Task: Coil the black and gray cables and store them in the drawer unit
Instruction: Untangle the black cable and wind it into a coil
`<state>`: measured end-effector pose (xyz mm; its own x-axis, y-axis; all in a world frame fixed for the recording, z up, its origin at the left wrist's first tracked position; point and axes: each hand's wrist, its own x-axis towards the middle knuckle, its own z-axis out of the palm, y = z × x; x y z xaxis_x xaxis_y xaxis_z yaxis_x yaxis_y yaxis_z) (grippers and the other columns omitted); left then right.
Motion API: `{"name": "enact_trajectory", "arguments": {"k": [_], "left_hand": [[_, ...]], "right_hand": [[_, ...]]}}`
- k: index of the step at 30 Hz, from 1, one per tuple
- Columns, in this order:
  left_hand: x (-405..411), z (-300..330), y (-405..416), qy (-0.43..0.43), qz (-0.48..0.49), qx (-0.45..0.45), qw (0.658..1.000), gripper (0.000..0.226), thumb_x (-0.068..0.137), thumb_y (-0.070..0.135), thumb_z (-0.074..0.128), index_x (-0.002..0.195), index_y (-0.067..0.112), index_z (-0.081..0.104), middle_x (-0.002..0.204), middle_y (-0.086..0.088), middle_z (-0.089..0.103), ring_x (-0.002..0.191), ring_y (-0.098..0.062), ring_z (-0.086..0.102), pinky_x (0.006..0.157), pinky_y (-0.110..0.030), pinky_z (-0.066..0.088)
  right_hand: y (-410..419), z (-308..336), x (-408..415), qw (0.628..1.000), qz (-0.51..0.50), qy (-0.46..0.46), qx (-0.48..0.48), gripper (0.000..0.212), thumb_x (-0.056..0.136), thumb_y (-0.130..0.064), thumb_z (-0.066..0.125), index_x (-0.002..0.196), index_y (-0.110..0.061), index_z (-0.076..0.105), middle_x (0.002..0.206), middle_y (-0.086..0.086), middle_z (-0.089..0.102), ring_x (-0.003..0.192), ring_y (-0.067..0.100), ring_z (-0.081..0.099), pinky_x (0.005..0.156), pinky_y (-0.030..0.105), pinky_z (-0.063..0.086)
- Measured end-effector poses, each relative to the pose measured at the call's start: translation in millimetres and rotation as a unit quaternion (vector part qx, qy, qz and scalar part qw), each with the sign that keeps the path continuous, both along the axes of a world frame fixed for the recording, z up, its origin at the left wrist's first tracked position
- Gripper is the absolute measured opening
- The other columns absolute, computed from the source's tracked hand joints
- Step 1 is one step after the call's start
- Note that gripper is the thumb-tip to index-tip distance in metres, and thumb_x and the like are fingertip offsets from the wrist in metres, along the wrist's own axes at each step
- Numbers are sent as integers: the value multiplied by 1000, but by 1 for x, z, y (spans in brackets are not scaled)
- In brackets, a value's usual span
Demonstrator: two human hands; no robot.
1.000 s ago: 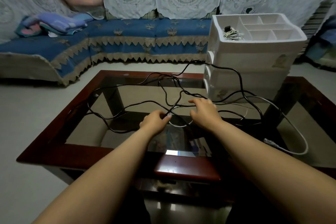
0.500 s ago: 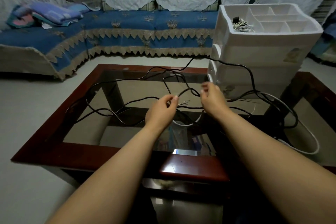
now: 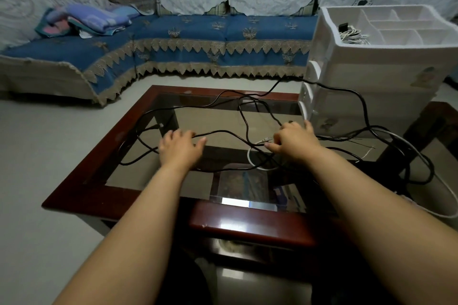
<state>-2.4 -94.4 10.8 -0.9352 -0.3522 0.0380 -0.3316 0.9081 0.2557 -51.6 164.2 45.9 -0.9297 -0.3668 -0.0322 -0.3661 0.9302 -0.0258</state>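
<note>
Two bare forearms reach forward over the near red-brown wooden rim of the glass-topped desk (image 3: pixel 250 228); through the glass near that rim some papers or packets on a lower shelf show dimly, too dark to name; the left hand (image 3: pixel 179 150) lies palm down on the glass with its fingers loosely bent over a run of the black cable (image 3: pixel 223 132), and whether that grip truly pinches the cable or only rests on it cannot be told; the right hand (image 3: pixel 293 141) sits to the right, well apart from the left, its grip curled and pinching strands where the black cable crosses a pale loop of the gray cable (image 3: pixel 257 167); the black cable sprawls in loose uncoiled loops over the whole glass, from the desk's left rim to its far edge, and one strand climbs up the front of the drawer unit (image 3: pixel 376 77); the gray cable runs on along the right side and curves down past the desk's right edge; the white drawer unit stands on the far right part of the desk, its top tray split into compartments, and a coiled whitish cable bundle (image 3: pixel 352 36) lies in the nearest left compartment; beyond the desk, across pale floor, a blue-covered sofa (image 3: pixel 198 42) with lace throws carries folded cloths (image 3: pixel 91 17) at its left.
</note>
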Motion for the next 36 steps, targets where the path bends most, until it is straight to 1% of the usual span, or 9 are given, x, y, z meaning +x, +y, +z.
{"name": "enact_trajectory", "arguments": {"k": [4,9,12,15,18,22,29,33,36], "left_hand": [[4,-16,-36,-150,22,-24,988,50,99,52,29,143,31,41,149,-10,38,140,-33,26,113,-48,20],[7,-7,-33,-76,10,-76,994,32,101,40,37,116,25,60,110,-7,63,109,-27,52,90,-40,39],[15,11,-7,63,-81,23,995,24,97,38,46,114,25,57,101,-2,67,94,-21,61,80,-38,52],[27,35,27,183,-158,129,962,19,98,31,48,115,24,53,91,5,66,81,-13,64,69,-34,54],[37,48,47,253,-184,252,916,12,100,24,46,110,22,52,86,9,63,78,-5,63,65,-24,53],[37,50,46,258,-194,259,910,10,97,30,51,105,24,53,86,10,60,79,-2,60,66,-21,50],[37,54,34,195,-157,304,919,25,89,42,58,82,19,65,72,4,61,70,-12,56,64,-29,43],[45,62,29,130,-160,499,842,37,84,49,55,71,14,59,69,-1,59,73,-20,61,78,-33,46],[49,65,31,120,-187,726,650,35,96,42,42,84,17,64,62,4,43,51,-8,43,58,-23,43]], "right_hand": [[-11,-3,0,998,-15,52,39,32,93,-46,46,95,-23,67,114,3,57,115,24,49,113,60,-1],[-45,4,20,988,60,136,-45,25,95,-38,47,107,-21,61,119,2,57,116,20,51,117,47,15],[-73,16,49,952,116,-6,-285,42,98,-36,44,137,-21,42,137,0,50,126,15,46,106,31,35],[-85,20,68,850,114,-223,-464,55,100,-38,38,149,-21,19,142,2,45,129,15,43,108,33,36],[-82,25,69,803,72,-282,-520,46,99,-40,40,137,-13,38,103,-3,59,101,15,58,87,33,50],[-70,39,56,845,40,-136,-516,19,98,-27,47,104,-14,59,81,-7,55,76,7,52,67,23,42],[-8,61,39,685,-153,-71,-709,23,102,-29,39,95,-16,56,62,-4,41,47,7,34,39,19,27],[6,55,31,682,-205,-71,-699,22,102,-29,38,103,-14,55,63,-2,41,46,8,34,39,21,27],[10,44,25,725,-241,-65,-642,23,101,-31,39,110,-15,53,68,0,45,52,12,37,42,25,31]]}}
